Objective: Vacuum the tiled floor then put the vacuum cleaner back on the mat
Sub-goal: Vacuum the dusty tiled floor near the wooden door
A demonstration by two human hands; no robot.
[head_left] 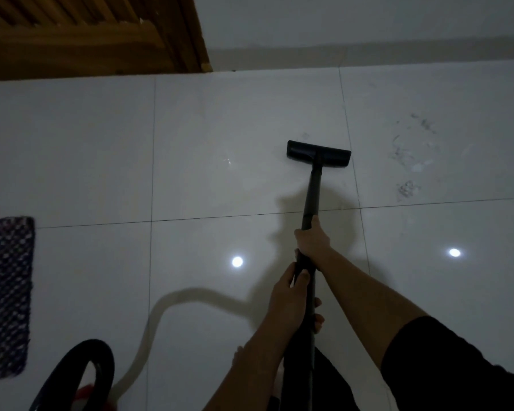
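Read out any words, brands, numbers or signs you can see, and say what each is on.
None: no text can be read anywhere.
The black plastic floor head, the dark vacuum wand and the blue patterned woven mat show no lettering.
The black and red vacuum body is too dark and cut off to tell.

Vacuum cleaner body [104, 360] cut off by bottom edge, mat [6, 292] by left edge. Wand [312, 191] partly hidden under left hand [291, 295] and right hand [312, 241]. Debris [413, 155] too fine to identify.
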